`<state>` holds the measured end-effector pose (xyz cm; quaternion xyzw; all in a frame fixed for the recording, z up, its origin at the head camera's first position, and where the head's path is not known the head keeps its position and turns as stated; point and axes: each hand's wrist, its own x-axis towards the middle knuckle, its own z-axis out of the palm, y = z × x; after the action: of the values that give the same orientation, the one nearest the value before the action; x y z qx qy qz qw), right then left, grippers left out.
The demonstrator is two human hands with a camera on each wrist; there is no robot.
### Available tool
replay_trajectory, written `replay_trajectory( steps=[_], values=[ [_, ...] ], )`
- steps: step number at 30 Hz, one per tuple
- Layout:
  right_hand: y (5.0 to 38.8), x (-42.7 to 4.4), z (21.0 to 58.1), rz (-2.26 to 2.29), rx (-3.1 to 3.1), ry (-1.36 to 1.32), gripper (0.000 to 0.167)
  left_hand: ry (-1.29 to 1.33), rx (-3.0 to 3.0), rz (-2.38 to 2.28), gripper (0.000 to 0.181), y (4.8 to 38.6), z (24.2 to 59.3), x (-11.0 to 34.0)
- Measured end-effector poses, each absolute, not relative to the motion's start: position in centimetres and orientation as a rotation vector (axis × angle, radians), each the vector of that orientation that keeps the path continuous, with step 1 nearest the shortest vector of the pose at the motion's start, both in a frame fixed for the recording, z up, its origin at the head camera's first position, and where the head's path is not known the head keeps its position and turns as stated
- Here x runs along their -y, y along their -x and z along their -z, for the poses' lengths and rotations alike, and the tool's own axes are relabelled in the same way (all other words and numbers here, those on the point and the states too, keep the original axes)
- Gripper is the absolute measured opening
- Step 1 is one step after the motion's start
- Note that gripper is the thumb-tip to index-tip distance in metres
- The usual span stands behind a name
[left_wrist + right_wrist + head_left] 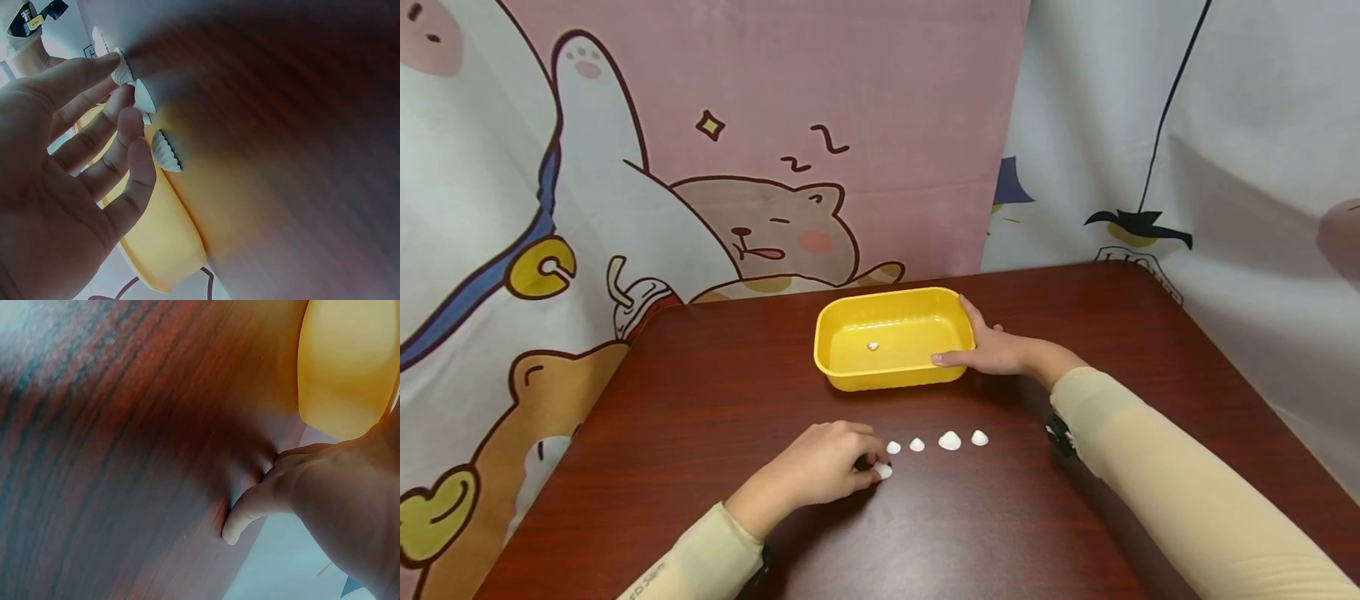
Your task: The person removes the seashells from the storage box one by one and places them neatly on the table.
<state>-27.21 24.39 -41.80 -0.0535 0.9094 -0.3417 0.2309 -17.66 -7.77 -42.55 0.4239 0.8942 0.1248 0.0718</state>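
My left hand (831, 467) pinches a white seashell (884, 471) at the table's middle; in the left wrist view, thumb and index fingertips meet at a ribbed shell (123, 67). Just beyond, several white shells (950, 441) lie in a loose row on the table. Near the little finger in the left wrist view sits another ribbed shell (165, 152). My right hand (1000, 348) rests against the right end of a yellow basin (895, 381), its straight thumb across the front rim and index finger at the far corner. One small shell (872, 346) lies inside the basin.
Everything stands on a dark reddish-brown table (715, 358). Behind it and along the sides hangs a curtain (917, 150) printed with cartoon animals. Outer fingers of the right hand touch the tabletop (125, 506) beside the basin.
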Motion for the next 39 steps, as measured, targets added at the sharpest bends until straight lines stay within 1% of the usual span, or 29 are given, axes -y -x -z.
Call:
replay_trajectory(
  steps=[14, 24, 32, 36, 39],
  values=[
    [27.1, -23.9, 42.0, 0.947, -2.517, 0.156, 0.135, -1.263, -2.675, -0.355, 0.007, 18.0, 42.7, 7.6],
    [27.1, -24.3, 41.4, 0.877, -2.552, 0.163, 0.135, -1.249, -2.668, -0.364, 0.009, 17.9, 42.5, 7.6],
    [27.2, -24.4, 41.2, 0.848, -2.551, 0.215, 0.134, -1.252, -2.678, -0.328, 0.015, 17.8, 42.2, 7.6],
    [27.2, -24.9, 40.6, 0.890, -2.533, 0.215, 0.128, -1.249, -2.677, -0.334, 0.015, 17.8, 41.9, 7.5],
    [27.0, -25.9, 40.1, 0.894, -2.546, 0.191, 0.117, -1.254, -2.682, -0.355, 0.017, 17.9, 41.6, 7.5]
  ],
)
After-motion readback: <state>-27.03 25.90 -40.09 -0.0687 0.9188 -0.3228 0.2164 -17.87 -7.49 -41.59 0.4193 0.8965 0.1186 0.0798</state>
